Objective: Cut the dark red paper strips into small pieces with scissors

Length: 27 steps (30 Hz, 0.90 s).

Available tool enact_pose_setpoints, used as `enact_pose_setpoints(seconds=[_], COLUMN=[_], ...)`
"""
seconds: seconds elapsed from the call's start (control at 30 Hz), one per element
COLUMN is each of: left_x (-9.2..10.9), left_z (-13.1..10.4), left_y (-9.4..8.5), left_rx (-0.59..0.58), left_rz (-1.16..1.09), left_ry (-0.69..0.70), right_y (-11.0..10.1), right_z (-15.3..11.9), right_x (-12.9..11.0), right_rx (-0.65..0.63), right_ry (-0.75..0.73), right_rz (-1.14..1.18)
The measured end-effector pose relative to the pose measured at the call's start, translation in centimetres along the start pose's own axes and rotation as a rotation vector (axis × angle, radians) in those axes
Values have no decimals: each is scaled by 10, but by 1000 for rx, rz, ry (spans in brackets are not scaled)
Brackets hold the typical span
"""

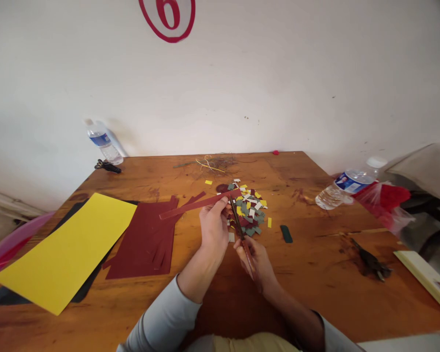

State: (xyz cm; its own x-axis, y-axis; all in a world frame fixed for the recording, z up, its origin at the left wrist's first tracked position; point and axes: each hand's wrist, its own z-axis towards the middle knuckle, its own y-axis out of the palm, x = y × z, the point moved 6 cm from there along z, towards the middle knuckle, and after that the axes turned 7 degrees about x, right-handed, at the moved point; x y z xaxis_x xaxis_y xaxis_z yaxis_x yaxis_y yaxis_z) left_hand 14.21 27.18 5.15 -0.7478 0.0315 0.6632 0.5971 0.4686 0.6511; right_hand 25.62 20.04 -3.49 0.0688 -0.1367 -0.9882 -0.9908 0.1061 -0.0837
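Note:
Between thumb and fingers, my left hand (213,222) pinches a dark red paper strip (190,207), which sticks out to the left and a little to the right. My right hand (255,261) is closed around the handles of a pair of scissors (238,222). The blades point up and away, meeting the strip near its right end. Just behind and right of the blades lies a pile of small cut paper pieces (250,208) in white, yellow, grey-green and dark red. To the left, dark red paper sheets (139,244) lie with several loose strips on them.
A yellow sheet (73,244) lies over dark sheets at left. Water bottles stand at the back left (103,142) and right (346,183). Black-handled tools lie at left (108,166) and right (372,261). Thin wires (210,165) lie near the wall, and a green piece (286,233) right of the pile.

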Motion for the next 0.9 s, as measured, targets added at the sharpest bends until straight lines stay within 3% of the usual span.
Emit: enact_pose_setpoints(seconds=[0.5, 0.9], left_x=[0, 1], left_z=[0, -2], left_y=[-1, 1], left_rx=[-9, 6], left_rz=[25, 45], left_ry=[-13, -22], right_y=[2, 3], right_z=[0, -2], right_x=[-5, -13], right_rx=[-7, -4], right_ry=[7, -95], right_rz=[46, 49])
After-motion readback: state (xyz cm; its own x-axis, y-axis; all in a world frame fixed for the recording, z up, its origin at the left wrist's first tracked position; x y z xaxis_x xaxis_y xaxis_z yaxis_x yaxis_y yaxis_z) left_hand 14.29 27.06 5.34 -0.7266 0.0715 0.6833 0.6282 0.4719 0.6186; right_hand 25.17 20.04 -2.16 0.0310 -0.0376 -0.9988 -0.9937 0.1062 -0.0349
